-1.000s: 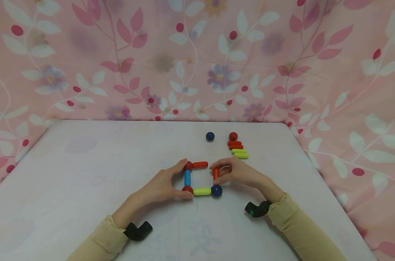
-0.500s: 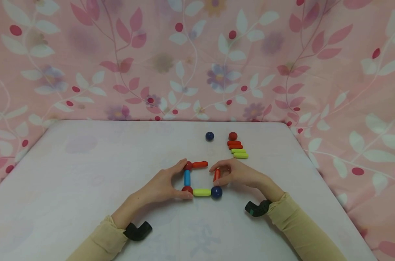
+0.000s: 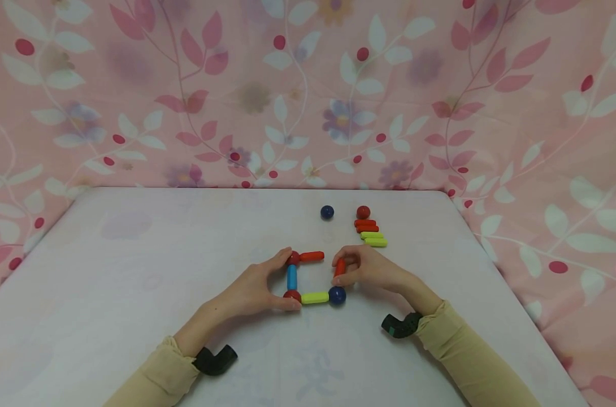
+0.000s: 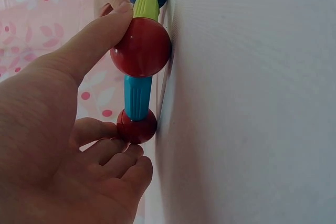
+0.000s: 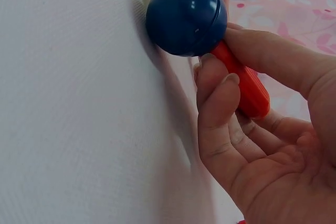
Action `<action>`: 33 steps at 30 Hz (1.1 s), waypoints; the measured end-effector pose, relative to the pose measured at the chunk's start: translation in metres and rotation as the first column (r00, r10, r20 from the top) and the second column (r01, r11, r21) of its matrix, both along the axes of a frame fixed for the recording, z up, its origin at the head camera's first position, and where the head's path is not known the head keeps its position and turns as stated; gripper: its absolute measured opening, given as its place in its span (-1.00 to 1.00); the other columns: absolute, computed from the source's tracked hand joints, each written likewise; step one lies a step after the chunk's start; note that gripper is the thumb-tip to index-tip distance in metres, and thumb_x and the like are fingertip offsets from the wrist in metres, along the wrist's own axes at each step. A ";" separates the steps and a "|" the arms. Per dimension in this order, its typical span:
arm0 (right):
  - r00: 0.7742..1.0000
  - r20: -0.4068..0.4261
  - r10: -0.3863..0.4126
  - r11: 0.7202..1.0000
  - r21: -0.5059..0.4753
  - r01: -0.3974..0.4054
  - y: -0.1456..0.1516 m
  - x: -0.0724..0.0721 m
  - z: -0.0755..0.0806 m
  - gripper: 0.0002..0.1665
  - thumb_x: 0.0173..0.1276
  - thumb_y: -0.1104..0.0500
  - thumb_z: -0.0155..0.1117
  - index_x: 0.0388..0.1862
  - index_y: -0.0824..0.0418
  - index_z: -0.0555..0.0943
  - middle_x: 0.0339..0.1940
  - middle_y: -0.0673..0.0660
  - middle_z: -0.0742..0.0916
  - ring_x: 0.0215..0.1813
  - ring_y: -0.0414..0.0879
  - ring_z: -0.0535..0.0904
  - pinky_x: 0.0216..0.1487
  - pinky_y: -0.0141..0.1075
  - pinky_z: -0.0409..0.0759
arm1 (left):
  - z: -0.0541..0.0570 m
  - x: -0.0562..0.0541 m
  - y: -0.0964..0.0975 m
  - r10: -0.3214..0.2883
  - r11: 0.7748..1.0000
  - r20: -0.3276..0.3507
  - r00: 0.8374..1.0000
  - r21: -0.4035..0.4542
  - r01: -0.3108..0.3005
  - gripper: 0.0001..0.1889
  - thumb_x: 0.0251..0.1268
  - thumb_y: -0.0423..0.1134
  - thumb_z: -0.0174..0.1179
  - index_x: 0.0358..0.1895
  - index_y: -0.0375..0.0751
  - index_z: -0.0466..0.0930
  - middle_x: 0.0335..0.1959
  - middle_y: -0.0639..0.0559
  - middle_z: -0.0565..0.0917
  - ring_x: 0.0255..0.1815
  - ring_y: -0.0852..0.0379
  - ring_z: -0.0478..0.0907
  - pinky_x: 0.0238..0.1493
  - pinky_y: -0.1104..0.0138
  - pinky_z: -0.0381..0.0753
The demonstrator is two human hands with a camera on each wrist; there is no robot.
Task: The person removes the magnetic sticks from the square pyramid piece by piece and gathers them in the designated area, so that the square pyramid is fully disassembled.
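Note:
Balls and short rods form a frame with a gap at its far right corner. My left hand (image 3: 252,288) grips its left side between thumb and fingertips, across the near red ball (image 4: 140,48) and far red ball (image 4: 137,126). A light-blue rod (image 3: 291,277) joins these balls. An orange-red rod (image 3: 312,256) extends right from the far ball. A yellow-green rod (image 3: 315,298) links the near ball to a dark blue ball (image 5: 186,18). My right hand (image 3: 371,268) pinches another orange-red rod (image 5: 247,87), whose end meets the dark blue ball; fingers partly cover it.
Behind the frame on the white table (image 3: 160,243) lie a loose dark blue ball (image 3: 327,212), a red ball (image 3: 363,212), two orange-red rods (image 3: 366,226) and two yellow-green rods (image 3: 374,239). A floral pink cloth (image 3: 308,113) hangs beyond the table.
My right fingers have shifted slightly right and away from me, the pinched rod leaning with them. The attached dark blue ball dipped toward me, then moved back a little. My left hand stays put.

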State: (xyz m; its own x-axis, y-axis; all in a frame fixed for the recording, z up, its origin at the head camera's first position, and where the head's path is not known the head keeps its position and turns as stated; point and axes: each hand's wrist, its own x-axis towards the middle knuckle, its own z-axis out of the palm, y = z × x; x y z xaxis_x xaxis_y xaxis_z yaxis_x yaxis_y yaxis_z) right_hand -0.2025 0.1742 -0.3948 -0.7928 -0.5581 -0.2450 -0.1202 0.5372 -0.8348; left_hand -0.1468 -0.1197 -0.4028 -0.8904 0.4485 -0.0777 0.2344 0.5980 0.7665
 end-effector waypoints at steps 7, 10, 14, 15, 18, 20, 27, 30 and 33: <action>1.000 -0.003 -0.015 1.000 0.004 0.015 -0.002 -0.001 -0.002 -0.61 0.22 0.07 0.52 -0.10 0.18 0.56 -0.34 0.07 0.74 -0.22 0.00 0.61 -0.15 -0.23 0.51 | 0.001 0.000 -0.001 -0.002 1.000 -0.001 1.000 0.004 0.002 0.14 -0.05 0.18 0.53 0.60 -0.02 0.08 0.60 0.15 0.15 0.62 0.14 0.03 0.53 0.01 0.19; 1.000 -0.012 -0.011 1.000 0.004 0.011 -0.002 -0.001 -0.002 -0.63 0.23 0.07 0.52 -0.11 0.17 0.57 -0.33 0.07 0.74 -0.21 -0.01 0.62 -0.15 -0.24 0.53 | 0.001 0.000 -0.001 -0.002 1.000 -0.001 1.000 0.002 0.002 0.14 -0.05 0.19 0.53 0.60 -0.01 0.08 0.60 0.15 0.14 0.62 0.14 0.03 0.53 0.01 0.19; 0.999 -0.039 -0.011 1.000 0.026 0.012 0.001 -0.001 -0.001 -0.67 0.20 -0.01 0.53 -0.15 0.07 0.62 -0.30 0.03 0.74 -0.19 -0.02 0.63 -0.15 -0.23 0.58 | 0.002 0.000 -0.001 -0.002 1.000 -0.001 1.000 0.000 0.002 0.14 -0.05 0.19 0.53 0.60 -0.02 0.08 0.60 0.15 0.14 0.62 0.14 0.04 0.53 0.01 0.18; 0.999 -0.046 -0.018 0.999 0.031 0.020 0.002 -0.001 0.000 -0.68 0.20 -0.03 0.53 -0.17 0.03 0.64 -0.28 0.02 0.74 -0.18 -0.03 0.63 -0.13 -0.23 0.60 | 0.002 0.000 -0.001 0.000 1.000 0.002 1.000 -0.003 0.000 0.15 -0.06 0.19 0.53 0.60 -0.01 0.08 0.60 0.16 0.14 0.62 0.14 0.04 0.53 0.01 0.19; 0.996 -0.076 -0.055 0.998 0.017 0.057 0.008 -0.003 0.003 -0.72 0.19 -0.06 0.54 -0.20 -0.03 0.68 -0.26 0.00 0.76 -0.16 -0.03 0.65 -0.09 -0.19 0.63 | 0.002 0.001 -0.001 0.010 1.000 0.020 1.000 -0.010 -0.010 0.15 -0.06 0.20 0.53 0.60 0.01 0.06 0.59 0.17 0.16 0.62 0.10 0.05 0.50 -0.02 0.25; 0.992 -0.089 -0.094 0.996 -0.008 0.094 0.013 -0.004 0.006 -0.74 0.20 -0.06 0.53 -0.20 -0.04 0.70 -0.24 0.00 0.77 -0.14 -0.03 0.67 -0.07 -0.17 0.63 | 0.002 0.001 -0.001 0.014 1.000 0.022 1.000 -0.016 -0.013 0.15 -0.06 0.20 0.53 0.61 0.01 0.06 0.59 0.16 0.17 0.62 0.06 0.07 0.48 -0.05 0.28; 0.965 -0.089 -0.248 0.968 -0.068 0.242 0.042 -0.006 0.011 -0.64 0.27 -0.04 0.47 -0.02 0.07 0.70 0.05 0.09 0.69 0.00 -0.01 0.68 0.05 -0.24 0.64 | 0.002 0.002 0.002 0.021 0.999 0.024 0.999 -0.034 -0.020 0.14 -0.04 0.18 0.52 0.61 0.02 0.05 0.59 0.10 0.18 0.61 -0.02 0.10 0.39 -0.09 0.40; 0.951 -0.087 -0.295 0.954 -0.082 0.288 0.056 -0.006 0.012 -0.57 0.30 0.00 0.45 0.08 0.14 0.67 0.18 0.14 0.61 0.08 0.02 0.66 0.06 -0.30 0.66 | 0.002 0.002 0.002 0.021 0.999 0.028 0.999 -0.038 -0.020 0.15 -0.04 0.18 0.52 0.61 0.03 0.04 0.59 0.09 0.18 0.60 -0.03 0.10 0.37 -0.10 0.42; 0.942 -0.092 -0.323 0.945 -0.090 0.315 0.070 -0.006 0.011 -0.53 0.30 0.01 0.45 0.13 0.18 0.66 0.16 0.16 0.63 0.09 0.03 0.65 0.06 -0.33 0.65 | 0.004 0.002 0.002 0.015 0.999 0.024 1.000 -0.028 -0.015 0.15 -0.04 0.18 0.52 0.61 0.02 0.04 0.60 0.10 0.17 0.61 -0.01 0.09 0.40 -0.08 0.40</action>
